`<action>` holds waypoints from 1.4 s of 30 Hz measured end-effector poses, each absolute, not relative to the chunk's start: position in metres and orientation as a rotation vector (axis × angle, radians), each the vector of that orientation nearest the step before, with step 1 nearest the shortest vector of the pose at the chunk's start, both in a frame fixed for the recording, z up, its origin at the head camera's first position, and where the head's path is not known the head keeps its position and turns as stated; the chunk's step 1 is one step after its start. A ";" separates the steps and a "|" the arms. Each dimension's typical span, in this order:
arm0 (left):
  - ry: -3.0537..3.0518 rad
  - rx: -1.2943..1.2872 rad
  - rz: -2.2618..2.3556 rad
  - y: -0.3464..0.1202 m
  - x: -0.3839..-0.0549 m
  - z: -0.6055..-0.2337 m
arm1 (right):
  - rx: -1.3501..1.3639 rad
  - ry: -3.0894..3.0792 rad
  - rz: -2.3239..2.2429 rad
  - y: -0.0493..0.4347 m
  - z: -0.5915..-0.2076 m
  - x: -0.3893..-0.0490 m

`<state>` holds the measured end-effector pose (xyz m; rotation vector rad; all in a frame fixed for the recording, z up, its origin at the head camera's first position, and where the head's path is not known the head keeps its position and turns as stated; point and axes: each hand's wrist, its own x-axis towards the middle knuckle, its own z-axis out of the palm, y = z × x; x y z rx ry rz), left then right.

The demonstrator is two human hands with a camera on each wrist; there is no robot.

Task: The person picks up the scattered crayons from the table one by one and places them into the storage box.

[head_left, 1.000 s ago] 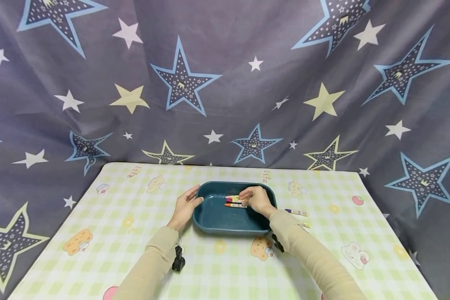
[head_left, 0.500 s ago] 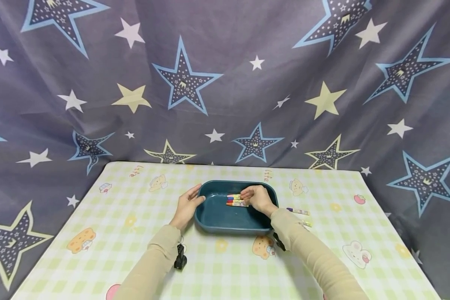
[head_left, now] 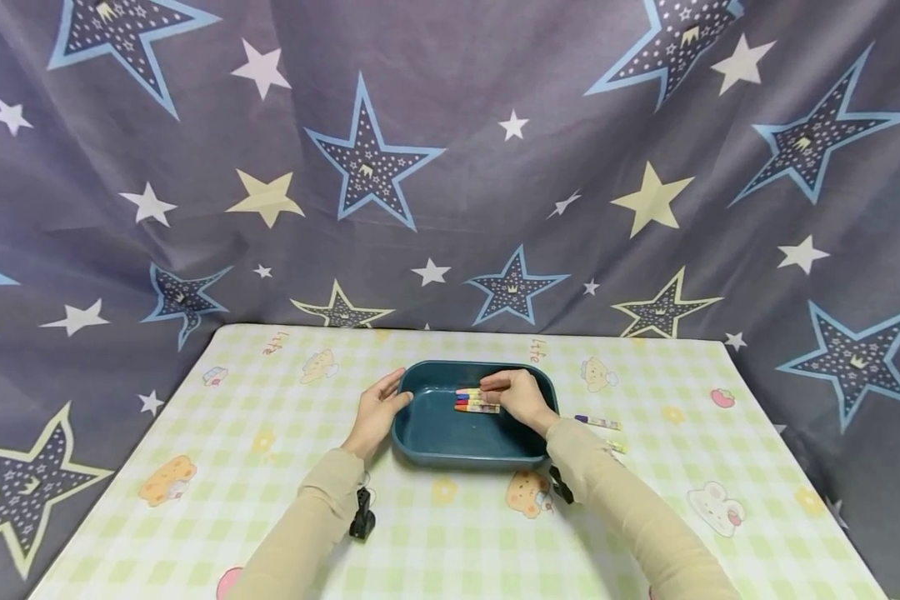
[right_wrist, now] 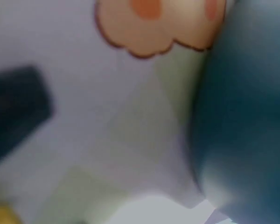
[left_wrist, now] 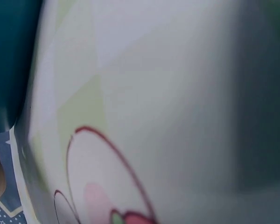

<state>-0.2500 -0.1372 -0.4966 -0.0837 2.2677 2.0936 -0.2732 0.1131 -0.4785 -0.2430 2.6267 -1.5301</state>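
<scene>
A dark teal plastic basin (head_left: 457,442) stands on the table. My left hand (head_left: 375,417) holds its left end, the thumb over the rim and the fingers along the outside. Inside the basin, several crayons (head_left: 474,408) with red, blue and pink ends lie side by side in a row. Over their right ends, my right hand (head_left: 523,402) pinches at the row with thumb and curled fingers, hiding part of it. Both wrist views catch only the basin's outer wall (left_wrist: 9,60) and tablecloth; the right wrist view has the wall (right_wrist: 247,121) at its right.
Right of the basin, a purple-ended crayon (head_left: 598,422) and a yellow-green one (head_left: 615,447) lie on the checked tablecloth (head_left: 232,467), close to the right sleeve (head_left: 615,492). A grey star-patterned curtain (head_left: 450,208) hangs behind the table.
The right fingers have shifted slightly over the crayons, whose row now looks tighter, with blue and red ends showing. The left hand keeps its place on the basin. The head view has drifted slightly.
</scene>
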 end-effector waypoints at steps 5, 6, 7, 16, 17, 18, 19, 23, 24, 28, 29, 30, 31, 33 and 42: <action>2.274 -0.086 2.090 -0.137 -0.249 -0.496 | -0.293 2.618 -1.614 0.119 -0.473 -0.270; 2.278 -0.090 2.091 -0.137 -0.248 -0.496 | -0.298 2.604 -1.640 0.120 -0.470 -0.269; 2.279 -0.095 2.093 -0.137 -0.248 -0.495 | -0.300 2.588 -1.664 0.122 -0.468 -0.268; 2.298 -0.100 2.081 -0.139 -0.250 -0.496 | -0.369 2.570 -1.691 0.165 -0.427 -0.259; 2.293 -0.103 2.086 -0.139 -0.250 -0.496 | -0.370 2.579 -1.684 0.171 -0.423 -0.258; 2.293 -0.101 2.086 -0.139 -0.250 -0.496 | -0.369 2.590 -1.671 0.177 -0.419 -0.257; 2.292 -0.097 2.085 -0.140 -0.250 -0.496 | -0.369 2.596 -1.664 0.184 -0.416 -0.256; 2.289 -0.083 2.095 -0.140 -0.252 -0.495 | -0.345 2.644 -1.646 0.208 -0.412 -0.252; 2.289 -0.080 2.099 -0.140 -0.253 -0.494 | -0.335 2.655 -1.638 0.214 -0.413 -0.252; 2.287 -0.081 2.109 -0.140 -0.255 -0.492 | -0.292 2.676 -1.616 0.236 -0.423 -0.248; 2.286 -0.082 2.110 -0.140 -0.255 -0.491 | -0.283 2.678 -1.611 0.240 -0.426 -0.246; 2.285 -0.082 2.108 -0.140 -0.255 -0.491 | -0.275 2.678 -1.603 0.245 -0.429 -0.245; 2.282 -0.082 2.108 -0.140 -0.255 -0.491 | -0.264 2.678 -1.599 0.250 -0.433 -0.244; 2.280 -0.086 2.110 -0.139 -0.255 -0.490 | -0.244 2.677 -1.585 0.259 -0.439 -0.241; 2.250 -0.097 2.117 -0.134 -0.248 -0.492 | -0.224 2.646 -1.498 0.295 -0.484 -0.233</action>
